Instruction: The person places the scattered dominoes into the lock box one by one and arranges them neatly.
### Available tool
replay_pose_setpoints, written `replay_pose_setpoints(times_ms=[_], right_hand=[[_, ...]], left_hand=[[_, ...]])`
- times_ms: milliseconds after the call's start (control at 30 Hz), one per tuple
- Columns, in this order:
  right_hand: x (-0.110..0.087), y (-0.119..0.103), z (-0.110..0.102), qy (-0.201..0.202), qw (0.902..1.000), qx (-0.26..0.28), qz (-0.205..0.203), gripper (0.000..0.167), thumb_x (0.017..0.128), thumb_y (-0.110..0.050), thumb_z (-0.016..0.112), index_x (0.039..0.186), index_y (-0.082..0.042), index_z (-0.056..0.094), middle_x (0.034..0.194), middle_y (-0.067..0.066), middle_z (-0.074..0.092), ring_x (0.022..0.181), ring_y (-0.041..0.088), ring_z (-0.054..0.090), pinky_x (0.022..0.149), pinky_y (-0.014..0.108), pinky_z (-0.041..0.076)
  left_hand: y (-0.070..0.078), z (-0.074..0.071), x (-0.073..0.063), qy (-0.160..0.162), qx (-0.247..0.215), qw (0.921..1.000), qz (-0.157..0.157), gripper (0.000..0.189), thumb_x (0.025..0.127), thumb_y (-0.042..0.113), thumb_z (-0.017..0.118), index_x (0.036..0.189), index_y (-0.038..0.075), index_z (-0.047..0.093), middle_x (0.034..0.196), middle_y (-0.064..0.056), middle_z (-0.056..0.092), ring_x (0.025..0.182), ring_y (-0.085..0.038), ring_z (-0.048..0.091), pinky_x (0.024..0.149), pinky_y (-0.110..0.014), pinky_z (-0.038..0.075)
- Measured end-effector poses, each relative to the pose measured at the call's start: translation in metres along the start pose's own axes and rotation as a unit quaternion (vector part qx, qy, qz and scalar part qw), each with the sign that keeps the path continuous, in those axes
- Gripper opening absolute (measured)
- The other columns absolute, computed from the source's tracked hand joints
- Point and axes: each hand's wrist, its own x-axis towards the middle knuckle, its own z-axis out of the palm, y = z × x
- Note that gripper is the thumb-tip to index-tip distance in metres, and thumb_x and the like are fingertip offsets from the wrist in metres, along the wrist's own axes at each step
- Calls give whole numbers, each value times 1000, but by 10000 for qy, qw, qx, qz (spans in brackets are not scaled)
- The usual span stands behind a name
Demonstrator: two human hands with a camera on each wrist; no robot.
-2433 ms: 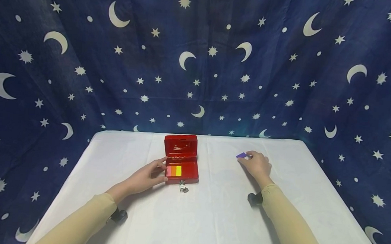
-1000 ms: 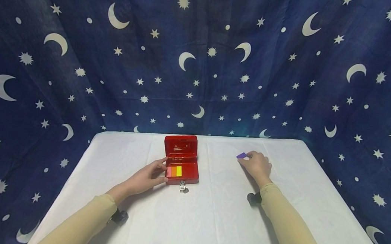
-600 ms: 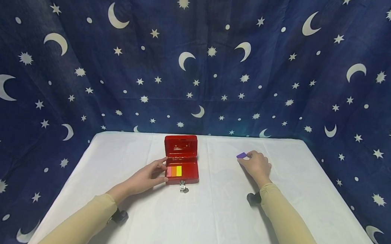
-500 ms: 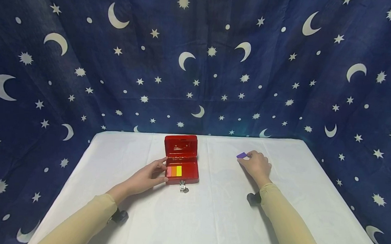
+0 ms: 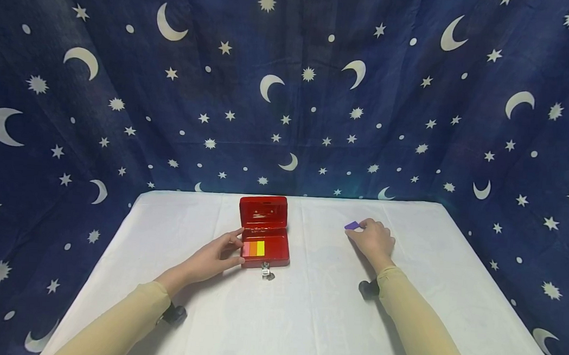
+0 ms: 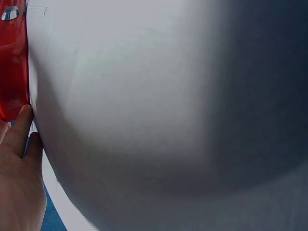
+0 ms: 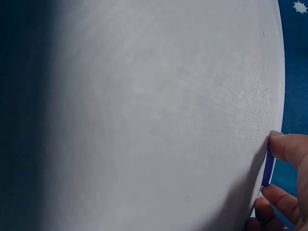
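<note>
Currently, the right hand (image 5: 374,241) pinches a purple piece (image 5: 352,225) between thumb and fingers. The grip covers part of the piece; the right wrist view shows only a narrow side of it, with the hand cut off at the frame edge. Whether the piece touches the table (image 5: 305,314) cannot be determined. The left hand (image 5: 208,258) is spread, thumb and index finger apart, touching the left side of the red box (image 5: 277,246); its remaining fingers are partly hidden. The left wrist view crops the box. Pink, orange and yellow strips (image 5: 260,249) line its left interior, red floor to their right. The raised lid (image 5: 263,211) stands near the table's far edge; a metal clasp (image 5: 266,270) hangs at the front. White cloth extends between box and right hand, and toward the near edge.
</note>
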Motion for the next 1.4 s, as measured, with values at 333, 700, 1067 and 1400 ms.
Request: replay_pose_setpoints(times_ms=[333, 700, 1067, 1400], right_hand=[[0, -2, 0, -20, 10000, 2, 72, 59, 88, -46, 72, 125, -1, 63, 118, 26, 62, 111, 48, 53, 97, 64, 37], [4, -4, 0, -124, 9998, -93, 137, 60, 88, -45, 72, 125, 1, 64, 119, 27, 65, 110, 48, 55, 96, 62, 38], [4, -9, -11, -417, 9990, 27, -179, 56, 87, -47, 73, 118, -1, 67, 115, 22, 70, 107, 44, 61, 98, 61, 38], [-7, -32, -11, -526, 9959, 305, -669, 54, 87, -45, 75, 121, -4, 68, 102, 12, 69, 95, 31, 62, 82, 47, 47]], left_hand=[[1, 0, 0, -25, 28, 10000, -14, 45, 89, 47, 78, 123, 27, 57, 165, 10, 32, 149, -23, 36, 116, -64, 29], [4, -1, 0, 11, 11, 10000, -11, 45, 89, 45, 79, 124, 26, 57, 165, 10, 32, 148, -22, 37, 116, -64, 29], [1, -1, 0, -15, 74, 10000, -24, 46, 88, 47, 78, 124, 26, 57, 165, 9, 33, 148, -24, 38, 115, -64, 31], [0, -1, 0, -20, 44, 10000, -27, 46, 88, 47, 78, 123, 26, 57, 165, 9, 32, 148, -23, 38, 115, -64, 30]])
